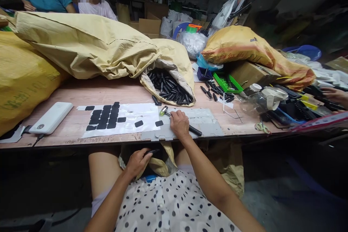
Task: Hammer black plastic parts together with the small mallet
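Note:
My right hand (179,124) is closed around the handle of a small hammer (195,131). The hammer's shiny head points left, over a grey board (209,123) at the table's front edge. My left hand (139,162) is below the edge, above my lap, with a slim black part (152,151) pinched in its fingers. Under it is the opening of a tan bag (159,166), its inside mostly dark. Left of the board lies a white sheet (130,114) with rows of black rounded patches (104,117). One loose black patch (159,123) is near the hammer head.
A large tan sack (174,56) spills black parts (171,88) behind the board. A white power bank (51,117) with cables lies left. To the right are a green tray (228,82), a clear jug (261,99) and scissors (262,127). Other people sit across the table; another hand shows far right.

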Tool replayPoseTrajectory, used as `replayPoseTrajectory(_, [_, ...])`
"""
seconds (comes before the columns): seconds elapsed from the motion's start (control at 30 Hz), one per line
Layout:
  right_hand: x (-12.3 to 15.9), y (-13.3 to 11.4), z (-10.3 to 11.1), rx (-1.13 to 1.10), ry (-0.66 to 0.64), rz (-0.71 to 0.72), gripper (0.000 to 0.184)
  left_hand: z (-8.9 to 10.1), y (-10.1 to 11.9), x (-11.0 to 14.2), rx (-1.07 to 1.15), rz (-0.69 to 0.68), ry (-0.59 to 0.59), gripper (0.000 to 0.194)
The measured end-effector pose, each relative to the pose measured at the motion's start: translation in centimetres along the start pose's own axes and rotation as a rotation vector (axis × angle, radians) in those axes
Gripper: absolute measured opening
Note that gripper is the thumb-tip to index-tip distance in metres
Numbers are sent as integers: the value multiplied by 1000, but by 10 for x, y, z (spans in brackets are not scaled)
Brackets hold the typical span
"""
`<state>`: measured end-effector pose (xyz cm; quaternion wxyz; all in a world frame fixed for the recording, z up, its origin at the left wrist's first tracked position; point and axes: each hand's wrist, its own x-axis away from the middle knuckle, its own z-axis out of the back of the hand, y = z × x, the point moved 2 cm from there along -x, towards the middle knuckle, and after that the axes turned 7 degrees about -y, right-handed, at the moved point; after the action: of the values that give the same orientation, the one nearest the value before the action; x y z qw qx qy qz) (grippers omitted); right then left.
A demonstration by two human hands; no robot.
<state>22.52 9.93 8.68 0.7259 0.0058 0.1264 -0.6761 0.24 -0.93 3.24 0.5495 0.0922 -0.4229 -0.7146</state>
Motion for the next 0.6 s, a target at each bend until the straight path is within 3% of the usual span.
replayPoseTrajectory(0.1, [0,0,0,-2,12,0,22,-2,-12,-10,-174,277,-93,30])
replayPoseTrajectory(0.2, [0,0,1,0,21,7,23,3,-7,-11,-272,330,-146,28])
replayPoseTrajectory(0.3, [1,-1,2,7,11,2,22,16,14,-4,-261,217,-152,21])
replayPoseTrajectory(0.43, [1,-3,2,18,3,-11,21,50,58,-9,22,-92,-210,23])
replayPoseTrajectory(0.5, [1,-3,3,22,5,-6,20,74,77,-30,160,-149,-112,25])
replayPoseTrajectory(0.6, [1,-4,4,27,-3,0,18,109,93,-79,174,-32,291,16])
